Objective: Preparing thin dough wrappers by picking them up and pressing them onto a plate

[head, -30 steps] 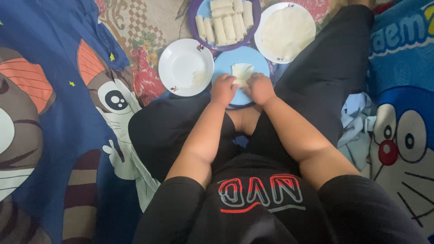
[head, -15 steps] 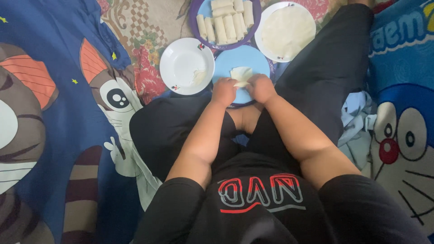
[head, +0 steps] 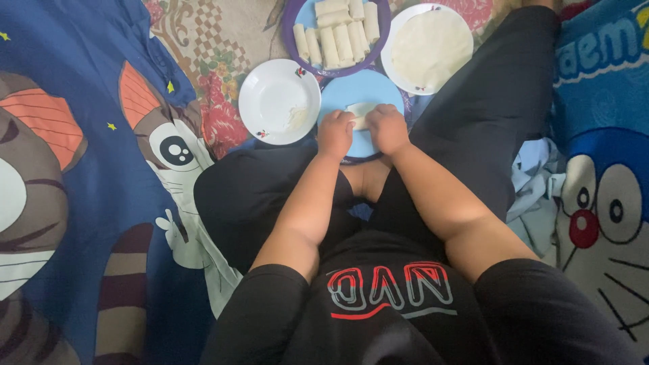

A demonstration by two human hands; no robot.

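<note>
A pale wrapper roll (head: 360, 111) lies on a light blue plate (head: 362, 91) just in front of my crossed legs. My left hand (head: 335, 134) and my right hand (head: 387, 127) both press on the roll from the near side, fingers curled over it. Beyond the blue plate stands a purple plate (head: 375, 51) with several finished pale rolls (head: 336, 37) lined up on it.
A white plate (head: 270, 88) with a little filling (head: 297, 116) sits to the left. Another white plate (head: 399, 74) holding flat round wrappers (head: 433, 47) is at the right. Cartoon-print blue blankets (head: 81, 169) lie on both sides, over a floral mat (head: 209, 47).
The camera view has shifted slightly; my hands stay on the roll on the blue plate, with the wrapper folded tighter under the fingers.
</note>
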